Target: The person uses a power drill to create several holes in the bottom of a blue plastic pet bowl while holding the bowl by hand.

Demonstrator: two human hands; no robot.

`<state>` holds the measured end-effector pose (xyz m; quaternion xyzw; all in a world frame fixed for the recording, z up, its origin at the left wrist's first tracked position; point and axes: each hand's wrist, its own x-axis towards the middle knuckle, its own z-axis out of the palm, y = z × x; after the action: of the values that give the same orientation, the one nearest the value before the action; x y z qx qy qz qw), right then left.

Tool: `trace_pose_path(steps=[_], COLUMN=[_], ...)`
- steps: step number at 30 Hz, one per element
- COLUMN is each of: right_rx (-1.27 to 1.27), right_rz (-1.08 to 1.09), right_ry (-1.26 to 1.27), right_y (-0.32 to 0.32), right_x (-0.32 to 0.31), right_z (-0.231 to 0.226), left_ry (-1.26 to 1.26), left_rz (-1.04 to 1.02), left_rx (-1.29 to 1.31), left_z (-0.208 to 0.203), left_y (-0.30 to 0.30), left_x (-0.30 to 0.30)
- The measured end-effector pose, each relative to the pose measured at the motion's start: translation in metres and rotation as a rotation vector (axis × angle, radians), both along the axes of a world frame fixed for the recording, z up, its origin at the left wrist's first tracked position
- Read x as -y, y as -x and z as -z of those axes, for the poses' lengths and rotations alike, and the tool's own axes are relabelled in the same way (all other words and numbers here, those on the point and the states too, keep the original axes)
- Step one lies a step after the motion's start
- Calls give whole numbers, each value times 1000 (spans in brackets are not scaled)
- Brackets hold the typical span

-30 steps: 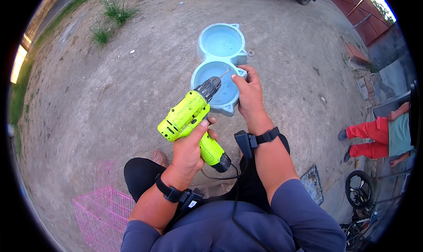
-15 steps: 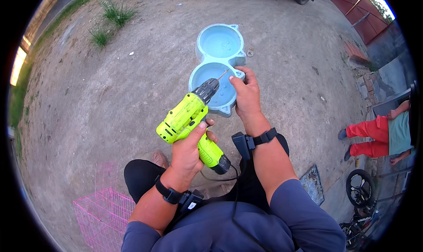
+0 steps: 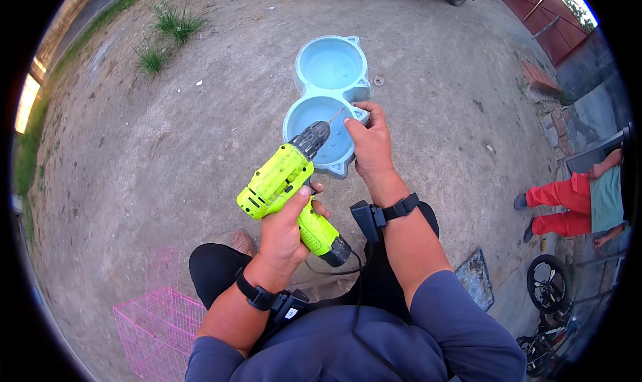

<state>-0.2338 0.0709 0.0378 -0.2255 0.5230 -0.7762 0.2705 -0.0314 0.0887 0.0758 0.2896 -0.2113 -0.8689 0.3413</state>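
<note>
Gripped lime drill (image 3: 277, 178) in closed left hand (image 3: 284, 229); pinched blue 2-basin bowl (image 3: 326, 93) at edge with right hand (image 3: 372, 143); had bit (image 3: 336, 116) over bowl, probably yet to finish drilling.

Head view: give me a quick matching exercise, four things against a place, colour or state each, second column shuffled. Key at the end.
Things
1. Drill
2. Double bowl
3. Wire cage
4. Grass tufts

Descriptions
A. Pink, lower left of the picture
B. Light blue, its edge held by the right hand
C. Green, upper left of the picture
D. Gripped in the left hand

Pairs: 1-D, 2-B, 3-A, 4-C
</note>
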Motion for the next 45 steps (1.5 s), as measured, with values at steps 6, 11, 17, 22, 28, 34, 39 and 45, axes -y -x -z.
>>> trace_pose_path(steps=[6, 11, 17, 22, 28, 34, 39, 45], right_rx=[-98, -135, -297, -299, -310, -286, -306, -292], right_rz=[-42, 17, 63, 85, 89, 96, 105, 95], right_ry=[-94, -41, -50, -42, -12, 22, 25, 56], right_y=[-1, -5, -12, -17, -20, -22, -22, -20], right_x=[-2, -1, -7, -9, -13, -14, -14, -11], right_z=[2, -1, -17, -19, -32, -34, -34, -31], left_ry=[-36, -62, -67, -45, -50, -44, -51, -57], left_rz=[25, 50, 84, 125, 156, 180, 178, 180], left_rx=[-21, -31, -59, -86, -151, -179, -179, -197], left_z=[-4, -2, -2, 3, 4, 5, 5, 6], left_y=[0, -2, -7, -16, -19, -21, -20, -19], left_x=[0, -2, -2, 0, 3, 5, 5, 5])
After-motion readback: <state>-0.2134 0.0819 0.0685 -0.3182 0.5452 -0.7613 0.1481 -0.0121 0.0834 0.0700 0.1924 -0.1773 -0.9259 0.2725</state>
